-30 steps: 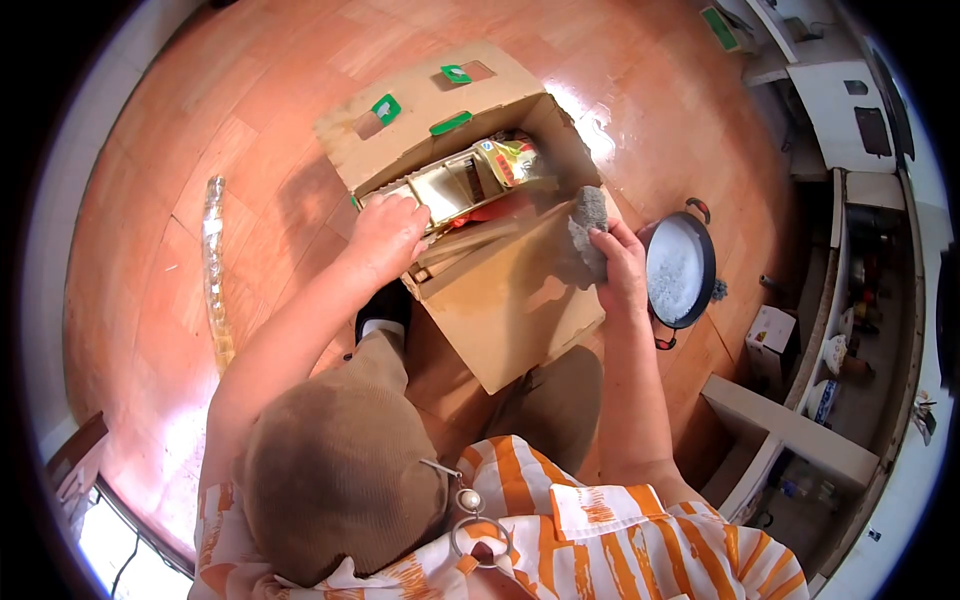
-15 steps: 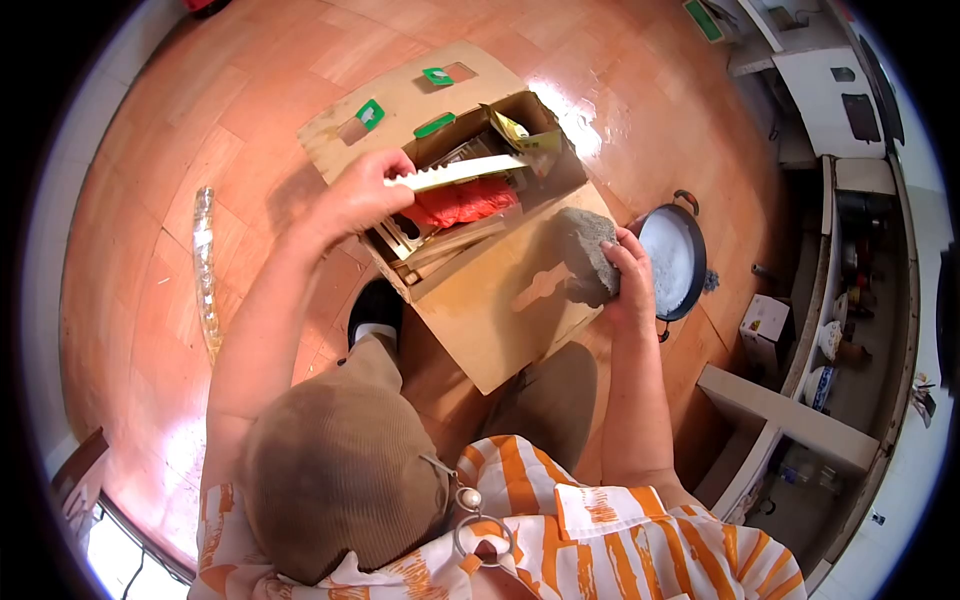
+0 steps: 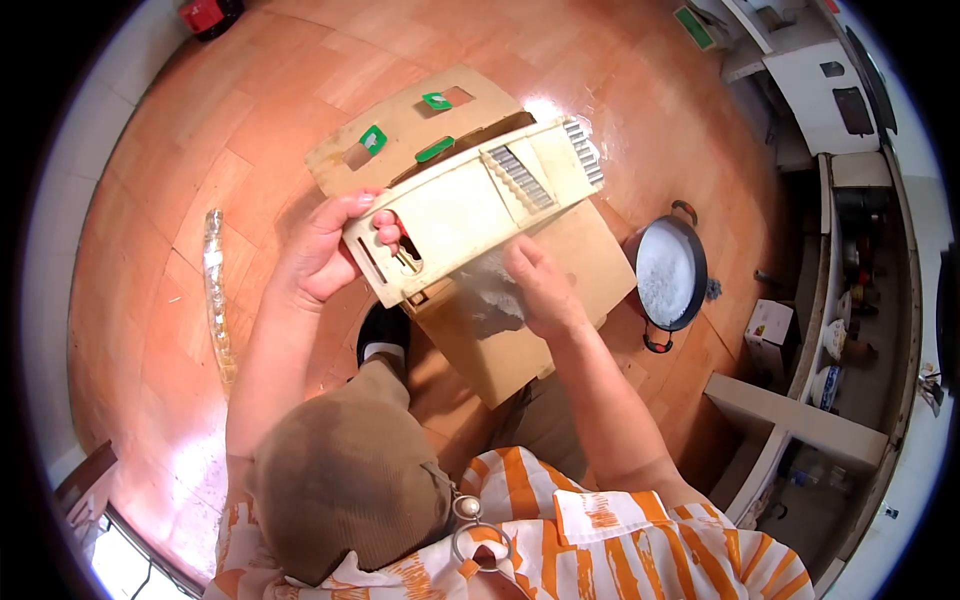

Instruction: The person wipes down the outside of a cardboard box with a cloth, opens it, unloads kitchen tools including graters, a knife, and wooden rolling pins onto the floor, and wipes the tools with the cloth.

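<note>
My left hand (image 3: 325, 250) grips the grater (image 3: 450, 215) through its end cutout, leaving its blades (image 3: 520, 178) free over the box (image 3: 600, 255) edge. My right hand (image 3: 545, 290) holds grey cloth (image 3: 490, 297).

Slicer (image 3: 450, 210): cream plastic, smooth, softly glossy; blade inserts ridged, bright metal. Cloth (image 3: 490, 290): grey, rough, matt. Box (image 3: 545, 310): brown cardboard, matt, with green plastic handle pieces (image 3: 435, 149). Pan (image 3: 694, 300): dark, smooth. Floor (image 3: 290, 90): orange-brown, smooth, glossy. Shirt (image 3: 620, 540): white-and-orange cloth. Trousers (image 3: 350, 470): brown ribbed cloth, matt.
</note>
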Demonstrator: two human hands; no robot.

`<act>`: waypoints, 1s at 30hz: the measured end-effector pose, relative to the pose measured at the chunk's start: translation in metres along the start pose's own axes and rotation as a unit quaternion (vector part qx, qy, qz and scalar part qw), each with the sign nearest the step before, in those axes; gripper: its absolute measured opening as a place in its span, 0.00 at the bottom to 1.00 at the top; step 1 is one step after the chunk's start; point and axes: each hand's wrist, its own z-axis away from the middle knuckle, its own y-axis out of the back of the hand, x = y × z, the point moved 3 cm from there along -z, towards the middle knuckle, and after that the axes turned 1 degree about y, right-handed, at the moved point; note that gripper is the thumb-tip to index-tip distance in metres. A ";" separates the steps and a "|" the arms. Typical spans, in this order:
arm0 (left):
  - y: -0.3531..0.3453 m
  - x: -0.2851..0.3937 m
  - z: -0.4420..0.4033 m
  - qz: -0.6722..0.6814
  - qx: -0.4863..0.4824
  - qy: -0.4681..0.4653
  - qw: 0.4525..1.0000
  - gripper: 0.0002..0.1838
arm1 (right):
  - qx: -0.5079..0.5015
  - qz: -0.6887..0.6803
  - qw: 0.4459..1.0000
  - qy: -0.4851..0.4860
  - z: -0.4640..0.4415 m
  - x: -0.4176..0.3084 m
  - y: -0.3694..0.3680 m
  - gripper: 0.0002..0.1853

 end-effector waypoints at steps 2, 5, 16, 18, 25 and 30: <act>-0.003 -0.013 -0.006 -0.019 -0.026 -0.003 0.999 0.12 | 0.044 -0.072 0.995 -0.045 -0.004 0.003 0.002 0.21; -0.015 -0.015 -0.006 -0.109 -0.030 0.009 0.994 0.16 | 0.073 -0.095 0.993 0.002 0.006 -0.010 0.025 0.22; 0.030 -0.054 -0.065 -0.932 0.053 -0.035 0.357 0.24 | 0.332 -0.097 0.925 0.155 0.118 -0.043 0.234 0.26; 0.031 -0.059 -0.070 -0.931 0.038 -0.058 0.359 0.29 | 0.363 -0.113 0.919 0.102 0.136 -0.017 0.257 0.24; 0.053 -0.053 -0.100 -0.874 0.069 -0.096 0.472 0.16 | 0.365 -0.159 0.912 -0.100 0.165 0.052 0.266 0.20; 0.035 -0.035 -0.103 -0.304 0.146 -0.027 0.941 0.13 | 0.332 -0.169 0.921 -0.114 0.193 0.064 0.274 0.19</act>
